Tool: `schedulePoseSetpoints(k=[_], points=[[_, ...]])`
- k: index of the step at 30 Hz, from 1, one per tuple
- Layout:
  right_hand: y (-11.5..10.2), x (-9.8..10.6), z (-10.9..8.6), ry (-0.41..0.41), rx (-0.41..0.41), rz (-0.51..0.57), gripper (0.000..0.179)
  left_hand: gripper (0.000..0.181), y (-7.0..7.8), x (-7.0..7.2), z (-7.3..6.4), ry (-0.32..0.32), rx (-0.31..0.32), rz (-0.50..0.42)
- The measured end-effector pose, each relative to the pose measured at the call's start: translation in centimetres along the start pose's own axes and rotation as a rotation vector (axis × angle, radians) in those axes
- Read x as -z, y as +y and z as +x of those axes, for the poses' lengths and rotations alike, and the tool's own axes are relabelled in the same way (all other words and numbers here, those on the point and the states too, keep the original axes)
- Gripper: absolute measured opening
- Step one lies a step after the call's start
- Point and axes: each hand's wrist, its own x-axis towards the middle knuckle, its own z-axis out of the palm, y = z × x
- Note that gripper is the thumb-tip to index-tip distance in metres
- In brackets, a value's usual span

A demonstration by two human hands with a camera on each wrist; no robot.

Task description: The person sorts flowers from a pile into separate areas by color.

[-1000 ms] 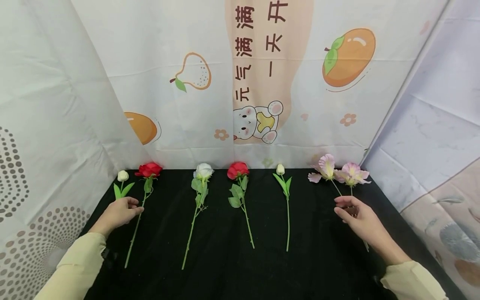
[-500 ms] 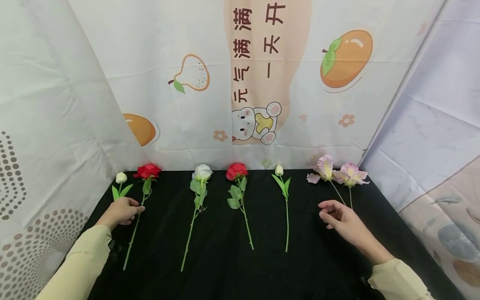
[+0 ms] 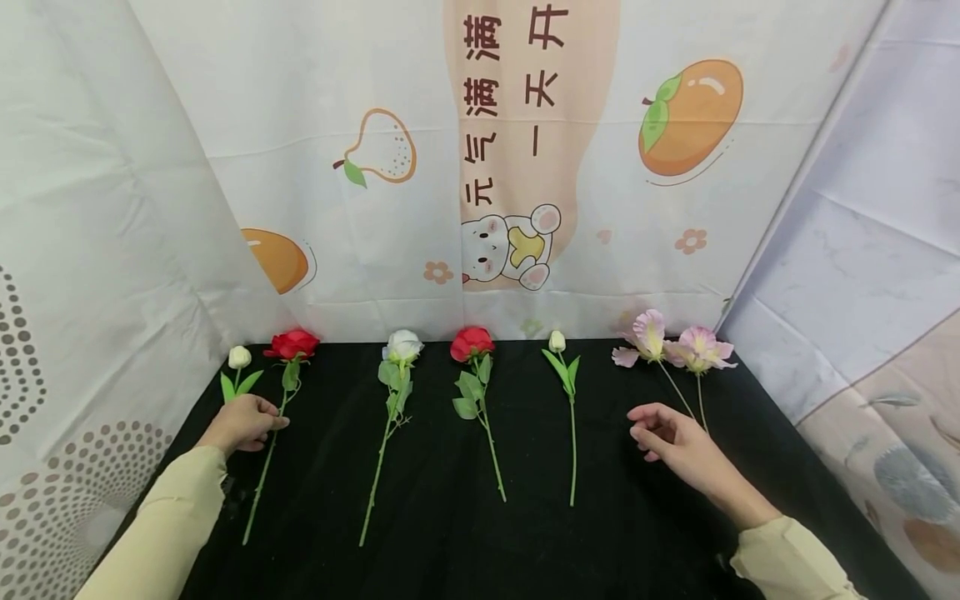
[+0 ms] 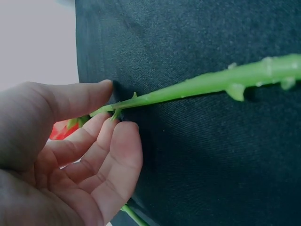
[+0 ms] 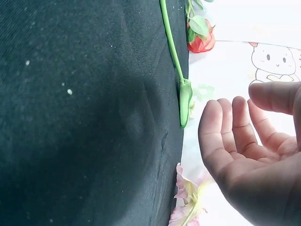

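Note:
At the left, my left hand [image 3: 242, 422] pinches the thorny green stem [image 4: 188, 88] of a red rose [image 3: 292, 343] between thumb and fingertips. The rose still lies along the black cloth. Under the same hand, a white tulip [image 3: 239, 357] is partly hidden, only its bud and leaves showing. My right hand [image 3: 675, 442] hovers over the cloth with loosely bent fingers and nothing in them. It covers the lower stems of two pink-and-yellow flowers [image 3: 697, 350]. In the right wrist view, thumb and fingers [image 5: 211, 127] stand apart.
Between my hands a white rose [image 3: 402, 347], a second red rose [image 3: 472, 343] and another white tulip [image 3: 557, 341] lie in a row on the black cloth [image 3: 450, 550]. A printed white curtain [image 3: 360, 267] rises behind, with patterned sheets on both sides.
My right hand has come away from the pink flowers' stems, moving left with nothing in it. My left hand has closed its fingertips on the red rose's stem, staying nearly in place.

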Motion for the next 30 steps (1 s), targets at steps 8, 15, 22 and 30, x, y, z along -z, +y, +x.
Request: schedulePoseSetpoints(k=[8,15,22,30], points=[[0.4,-0.2,-0.2,-0.019,0.011,0.019,0.029,0.020,0.5,-0.2,0.2,-0.033,0.042,-0.046],[0.6,-0.2,-0.3,-0.022,0.023,0.019,0.028,0.024,0.9,-0.3,0.1,-0.042,0.041,-0.044],[0.6,-0.2,-0.4,-0.039,0.002,0.057,0.030,0.020,1.0,-0.3,0.2,-0.062,0.045,-0.038],[0.6,0.0,-0.4,-0.056,-0.021,0.078,0.031,0.037,1.0,-0.4,0.1,-0.077,0.054,-0.027]])
